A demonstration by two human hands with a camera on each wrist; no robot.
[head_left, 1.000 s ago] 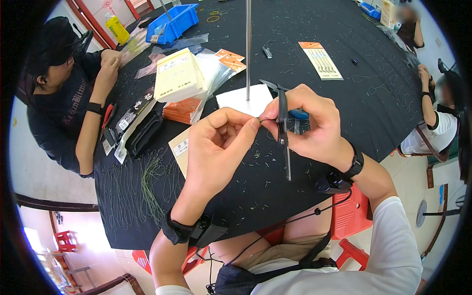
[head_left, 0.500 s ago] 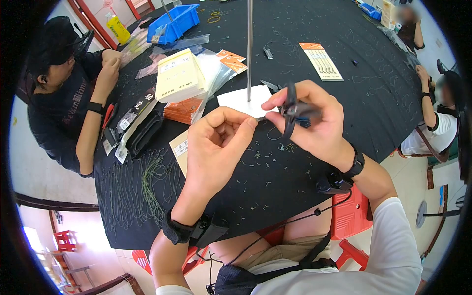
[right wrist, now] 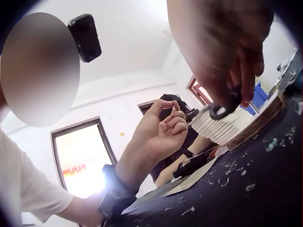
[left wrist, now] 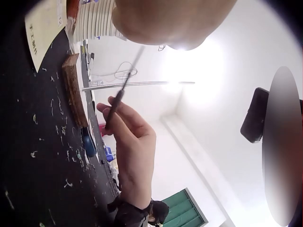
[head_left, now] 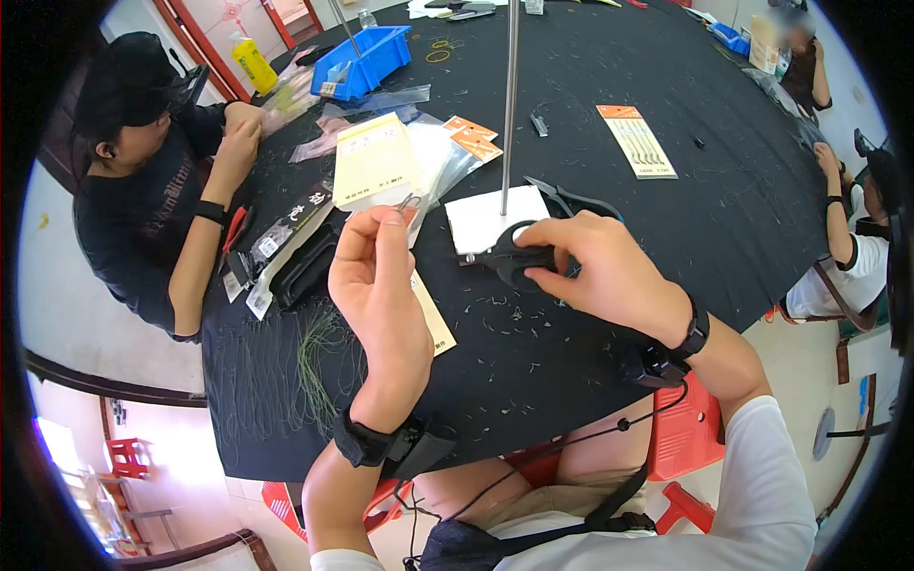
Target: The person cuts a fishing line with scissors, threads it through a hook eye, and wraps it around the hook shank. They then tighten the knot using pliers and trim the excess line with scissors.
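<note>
My left hand [head_left: 386,295] is raised beside the paper stack, thumb and forefinger pinching a small, thin fishing hook [head_left: 409,201]. My right hand [head_left: 609,271] holds black scissors [head_left: 519,255] by a handle ring, their blades toward the left over the front of a white-topped block [head_left: 476,224]. From the left wrist view, the right hand [left wrist: 135,146] appears beyond the block's brown side [left wrist: 73,90], scissors angled upward. In the right wrist view the left hand's [right wrist: 161,127] fingertips meet, and the hook is too small to make out.
A metal rod [head_left: 509,114] rises from the block. Behind it lies another dark-handled tool [head_left: 571,200]. Pale cards [head_left: 371,162], a hook card [head_left: 636,141], a blue bin [head_left: 367,67] and green line [head_left: 319,357] lie around. A person [head_left: 143,190] sits at the left.
My hands have come apart: the left moved left with the hook, the right swung the scissors down over the block. The head view has shifted slightly.
</note>
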